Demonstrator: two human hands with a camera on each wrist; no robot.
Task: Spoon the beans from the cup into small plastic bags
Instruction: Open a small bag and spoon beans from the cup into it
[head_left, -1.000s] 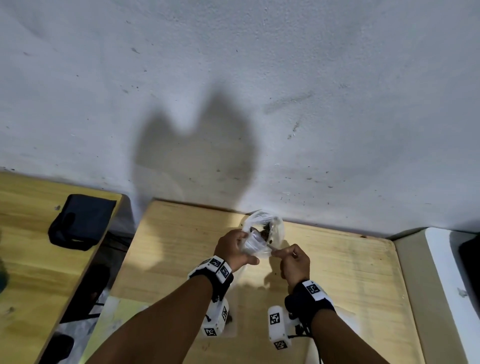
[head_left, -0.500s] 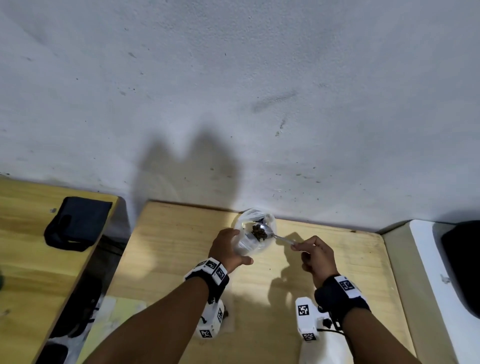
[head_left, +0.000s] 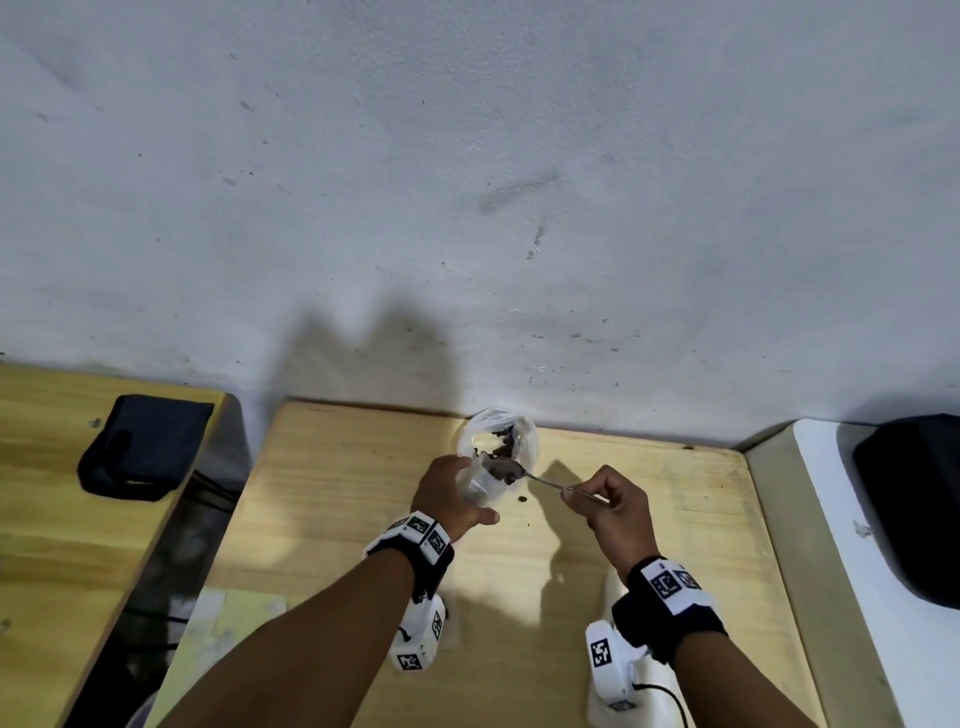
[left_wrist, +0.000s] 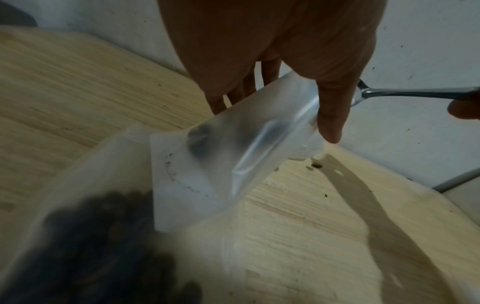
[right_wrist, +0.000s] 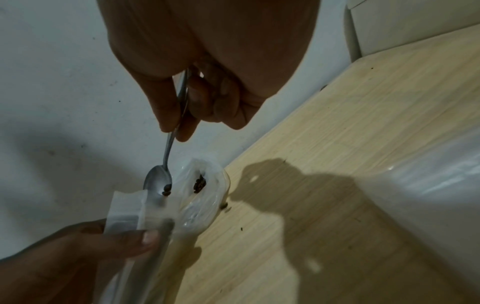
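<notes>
Head view: the left hand (head_left: 451, 493) grips a small frosted bag (head_left: 480, 480) above the table (head_left: 332, 499), thumb on the near face and fingers behind it, mouth held open toward the right. The right hand (head_left: 615, 512) pinches the handle of a metal spoon (head_left: 540, 480) between thumb and curled fingers; the spoon bowl, carrying a few dark beans (head_left: 498, 472), lies at the mouth of the bag. Just beyond the bag, against the wall (head_left: 467, 182), stands the cup (head_left: 498, 434), lined with clear plastic and holding more beans. One stray bean (head_left: 522, 500) lies on the table between the two hands.

Right wrist view: the spoon (right_wrist: 166, 164) tilts down into the bag (right_wrist: 127, 211), two beans (right_wrist: 166, 190) clinging to its bowl; the cup (right_wrist: 205, 191) sits just right of the bag at the table's far edge.

Left wrist view: a blurred second bag (left_wrist: 91, 236), dark with beans, lies near the wrist under the held bag (left_wrist: 233, 148).

Head view, periphery: a dark pouch (head_left: 143, 452) rests on a second table (head_left: 52, 545) at left; a white surface (head_left: 831, 519) bearing a black object (head_left: 914, 499) lies at right.
</notes>
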